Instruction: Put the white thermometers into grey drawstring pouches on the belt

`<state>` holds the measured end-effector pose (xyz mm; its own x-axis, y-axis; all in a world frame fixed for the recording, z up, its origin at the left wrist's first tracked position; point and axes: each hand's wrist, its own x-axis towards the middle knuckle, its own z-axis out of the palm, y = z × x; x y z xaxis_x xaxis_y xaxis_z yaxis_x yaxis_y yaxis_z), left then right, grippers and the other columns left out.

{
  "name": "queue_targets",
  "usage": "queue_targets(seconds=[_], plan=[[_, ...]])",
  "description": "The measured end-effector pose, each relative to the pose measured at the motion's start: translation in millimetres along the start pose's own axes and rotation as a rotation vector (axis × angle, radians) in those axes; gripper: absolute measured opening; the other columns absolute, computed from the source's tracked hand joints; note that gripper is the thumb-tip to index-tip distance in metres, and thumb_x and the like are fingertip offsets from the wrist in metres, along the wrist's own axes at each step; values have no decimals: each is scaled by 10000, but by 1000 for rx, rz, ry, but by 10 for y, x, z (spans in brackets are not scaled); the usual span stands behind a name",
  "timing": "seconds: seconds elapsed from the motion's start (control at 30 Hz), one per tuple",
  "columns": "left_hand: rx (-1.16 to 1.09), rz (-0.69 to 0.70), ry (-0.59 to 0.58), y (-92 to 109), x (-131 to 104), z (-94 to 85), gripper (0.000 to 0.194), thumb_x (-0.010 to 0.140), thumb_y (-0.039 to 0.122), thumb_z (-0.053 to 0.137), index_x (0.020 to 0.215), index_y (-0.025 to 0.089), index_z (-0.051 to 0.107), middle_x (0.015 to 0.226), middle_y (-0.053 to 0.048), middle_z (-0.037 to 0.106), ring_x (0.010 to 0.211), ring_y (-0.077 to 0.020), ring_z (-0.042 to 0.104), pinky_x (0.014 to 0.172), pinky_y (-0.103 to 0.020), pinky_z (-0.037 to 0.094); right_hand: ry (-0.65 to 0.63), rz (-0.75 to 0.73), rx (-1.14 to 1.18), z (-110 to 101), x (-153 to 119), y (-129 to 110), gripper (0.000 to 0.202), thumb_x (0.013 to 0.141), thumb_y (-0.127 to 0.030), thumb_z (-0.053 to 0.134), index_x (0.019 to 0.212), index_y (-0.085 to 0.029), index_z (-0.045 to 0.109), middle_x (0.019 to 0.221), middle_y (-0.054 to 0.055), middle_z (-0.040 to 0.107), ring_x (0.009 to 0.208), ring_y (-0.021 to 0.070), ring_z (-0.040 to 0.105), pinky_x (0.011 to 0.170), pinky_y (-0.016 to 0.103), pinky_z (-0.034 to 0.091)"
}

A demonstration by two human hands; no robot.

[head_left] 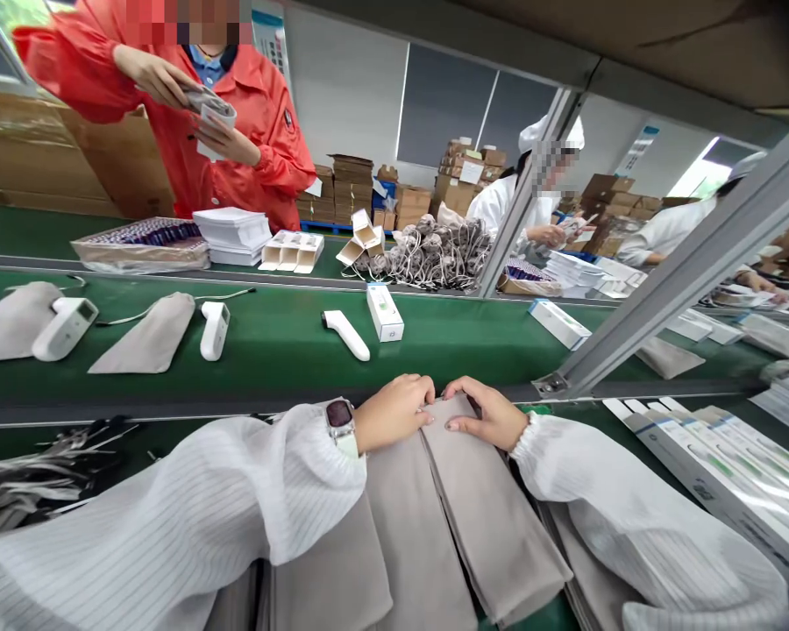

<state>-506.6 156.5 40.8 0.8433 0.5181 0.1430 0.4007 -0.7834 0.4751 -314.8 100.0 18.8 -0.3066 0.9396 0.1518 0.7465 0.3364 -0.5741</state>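
Several grey cloth pouches [493, 517] lie in overlapping stacks at the bottom centre, their far ends under the hands. My left hand [398, 410] has its fingers curled together at the far edge of the pouches, thumb on the cloth. To its right, my right hand [483, 412] grips the far end of the top right pouch, thumb on this side and fingers bent over the edge. On the green belt beyond lie a white handheld thermometer [347, 335] and a small white box [385, 313], neither touched by a hand.
More thermometers [215, 330] and pouches [148, 336] lie on the belt at left. White boxes [710, 473] fill the right side. A metal post [684, 237] slants across the right. A person in red [237, 131] stands opposite; others in white work farther right.
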Motion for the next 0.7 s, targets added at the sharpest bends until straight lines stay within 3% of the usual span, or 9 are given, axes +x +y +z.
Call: queue_targets(seconds=[0.13,0.3,0.4,0.57,0.63,0.7], plan=[[-58,-1,-59,-118,8,-25,65,774,183,478,793,160,535,693,6,553,671,-127,521,603,-216,393,98,128,-92,121,85,-151,342,651,-473,581,801,-194,450,749,0,517,709,147,471,651,273,368],[-78,-1,-72,-146,-35,-26,128,786,183,438,765,156,562,731,-19,526,706,-142,505,642,-236,382,-21,134,72,137,123,-151,209,705,-359,519,811,-189,462,734,-19,492,649,110,438,630,245,357],[-96,2,-86,-144,-51,-27,140,791,193,427,781,160,563,756,-21,496,708,-143,497,651,-240,380,-6,162,123,137,118,-107,276,643,-358,591,813,-187,455,739,-25,483,661,108,431,632,236,360],[-121,-6,-109,-143,-58,-41,154,799,213,414,774,166,558,761,-18,468,701,-142,486,663,-242,377,-17,157,182,193,133,-71,187,670,-298,555,786,-183,466,747,-18,496,684,115,453,661,251,376],[-129,-17,-112,-143,-61,-45,164,803,220,404,771,167,555,759,-17,462,706,-142,483,678,-245,376,25,153,176,196,127,-74,226,649,-302,585,801,-190,461,766,-13,513,709,128,478,682,268,391],[-141,-34,-110,-151,-61,-46,172,806,231,397,771,167,553,774,-20,464,715,-143,483,688,-246,377,155,111,169,166,102,-100,211,667,-263,561,840,-196,461,873,19,539,812,156,509,730,299,403]])
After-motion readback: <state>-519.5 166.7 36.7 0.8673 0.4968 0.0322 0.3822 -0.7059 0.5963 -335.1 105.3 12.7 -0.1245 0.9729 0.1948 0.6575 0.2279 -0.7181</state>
